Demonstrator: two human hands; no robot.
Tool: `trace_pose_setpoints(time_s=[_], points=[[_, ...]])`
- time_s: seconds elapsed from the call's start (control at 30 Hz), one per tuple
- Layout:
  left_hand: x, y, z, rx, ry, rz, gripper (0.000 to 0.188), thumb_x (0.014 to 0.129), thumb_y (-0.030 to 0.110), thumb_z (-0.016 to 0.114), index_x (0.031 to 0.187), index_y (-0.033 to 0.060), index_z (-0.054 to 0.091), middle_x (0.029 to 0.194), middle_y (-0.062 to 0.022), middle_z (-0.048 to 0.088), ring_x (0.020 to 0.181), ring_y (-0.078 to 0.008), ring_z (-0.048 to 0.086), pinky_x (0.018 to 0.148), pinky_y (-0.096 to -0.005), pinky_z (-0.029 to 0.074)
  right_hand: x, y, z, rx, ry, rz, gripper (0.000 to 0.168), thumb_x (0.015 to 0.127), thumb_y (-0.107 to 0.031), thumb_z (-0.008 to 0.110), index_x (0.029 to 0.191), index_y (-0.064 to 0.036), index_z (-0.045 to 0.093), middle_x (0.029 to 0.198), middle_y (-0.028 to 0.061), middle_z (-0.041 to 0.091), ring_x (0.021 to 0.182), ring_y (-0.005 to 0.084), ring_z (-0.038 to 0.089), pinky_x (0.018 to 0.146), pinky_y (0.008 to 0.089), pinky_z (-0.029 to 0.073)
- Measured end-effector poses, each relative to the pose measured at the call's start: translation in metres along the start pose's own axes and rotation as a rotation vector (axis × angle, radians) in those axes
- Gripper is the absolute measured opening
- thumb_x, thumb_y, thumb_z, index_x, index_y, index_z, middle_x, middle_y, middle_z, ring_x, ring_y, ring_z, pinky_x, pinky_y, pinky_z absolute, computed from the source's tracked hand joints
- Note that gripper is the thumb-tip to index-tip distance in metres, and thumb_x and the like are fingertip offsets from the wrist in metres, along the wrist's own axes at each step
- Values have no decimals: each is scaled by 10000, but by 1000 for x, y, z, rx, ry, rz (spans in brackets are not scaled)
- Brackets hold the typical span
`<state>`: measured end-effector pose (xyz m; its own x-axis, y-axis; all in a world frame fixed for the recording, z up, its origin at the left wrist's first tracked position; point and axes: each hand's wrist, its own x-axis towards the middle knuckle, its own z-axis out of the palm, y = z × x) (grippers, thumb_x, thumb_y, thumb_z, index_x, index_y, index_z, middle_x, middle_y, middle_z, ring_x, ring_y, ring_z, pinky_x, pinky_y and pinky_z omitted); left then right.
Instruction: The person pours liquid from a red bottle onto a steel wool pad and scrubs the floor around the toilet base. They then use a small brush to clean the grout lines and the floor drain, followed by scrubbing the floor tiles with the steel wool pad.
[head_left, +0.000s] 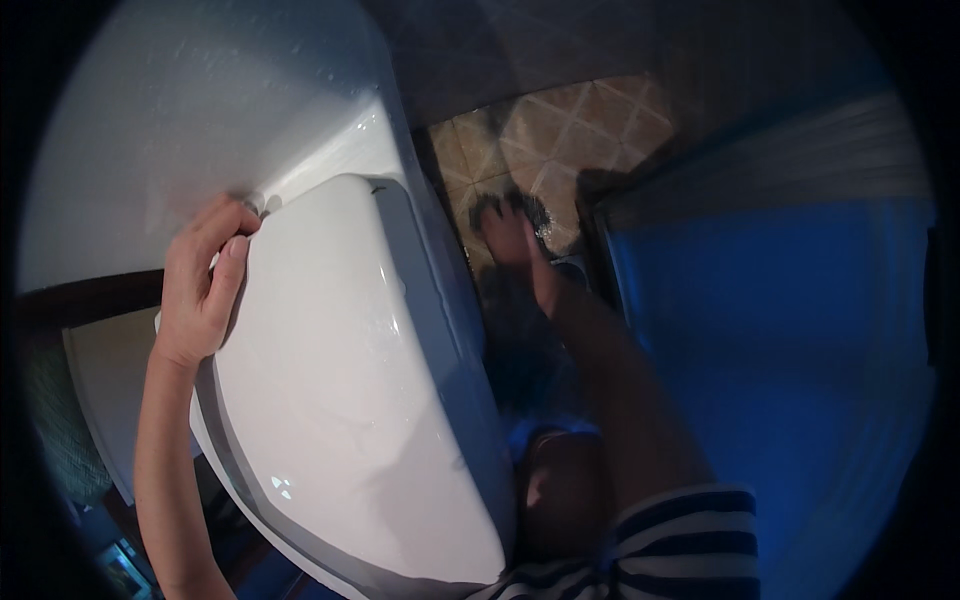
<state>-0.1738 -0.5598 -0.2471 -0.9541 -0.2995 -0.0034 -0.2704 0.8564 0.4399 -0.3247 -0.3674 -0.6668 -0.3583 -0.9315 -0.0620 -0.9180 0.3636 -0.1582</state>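
My left hand (202, 277) is at the upper left edge of a glossy white ceramic fixture (322, 375), its thumb and curled fingers around the rim. A small shiny spot shows by the fingertips. The fixture has a broad smooth face, a recessed strip along its right side and water drops on it; its exact kind is unclear. My right hand (517, 240), blurred and in shadow, is low on the right of the fixture, above the tiled floor. Something dark and fuzzy-edged (538, 210) lies around its fingers; whether the hand holds it cannot be told.
Wet beige tiles with a diamond pattern (585, 127) lie beyond my right hand. A smooth white wet surface (180, 112) spans the upper left. A large blue-lit panel (750, 337) stands at the right. Greenish textured fabric (60, 427) is at the far left.
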Motion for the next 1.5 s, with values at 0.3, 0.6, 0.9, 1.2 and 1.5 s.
trace_pose_setpoints(time_s=[0.3, 0.6, 0.9, 1.2, 1.5], points=[[-7, -2, -6, 33, 21, -3, 332, 910, 276, 478, 839, -46, 517, 743, -144, 417, 666, -265, 408, 617, -350, 330, -98, -34, -23, 199, 300, -325, 166, 882, -134, 552, 1014, -73, 631, 1025, 104, 592, 1075, 282, 552, 925, 423, 433], [3, 0, 3, 5, -6, -6, 412, 923, 344, 455, 846, -55, 517, 752, -145, 415, 681, -252, 413, 642, -334, 340, 119, 11, -16, 205, 408, 23, 159, 805, -116, 618, 957, -85, 654, 1021, 73, 605, 1025, 281, 565, 866, 375, 472], [-1, 1, -4, 9, 20, -24, 329, 869, 274, 502, 843, -49, 560, 738, -152, 452, 665, -269, 434, 624, -337, 347, -38, -21, 6, 351, 311, -209, 205, 832, -134, 564, 986, -27, 646, 1050, 168, 594, 1035, 340, 573, 848, 451, 494], [2, 1, 0, 21, 3, -15, 386, 920, 323, 471, 833, -51, 509, 750, -131, 428, 679, -240, 413, 643, -336, 349, 135, -14, -15, 443, 211, 214, 199, 849, -42, 587, 1046, -49, 616, 1108, 128, 623, 1099, 322, 593, 835, 409, 543], [-2, -1, 0, 39, 18, 0, 321, 893, 262, 489, 832, -51, 530, 733, -137, 421, 660, -242, 411, 621, -341, 334, -66, -35, -22, 496, -4, -183, 235, 855, -125, 545, 1051, -24, 629, 1039, 182, 614, 985, 371, 613, 915, 502, 480]])
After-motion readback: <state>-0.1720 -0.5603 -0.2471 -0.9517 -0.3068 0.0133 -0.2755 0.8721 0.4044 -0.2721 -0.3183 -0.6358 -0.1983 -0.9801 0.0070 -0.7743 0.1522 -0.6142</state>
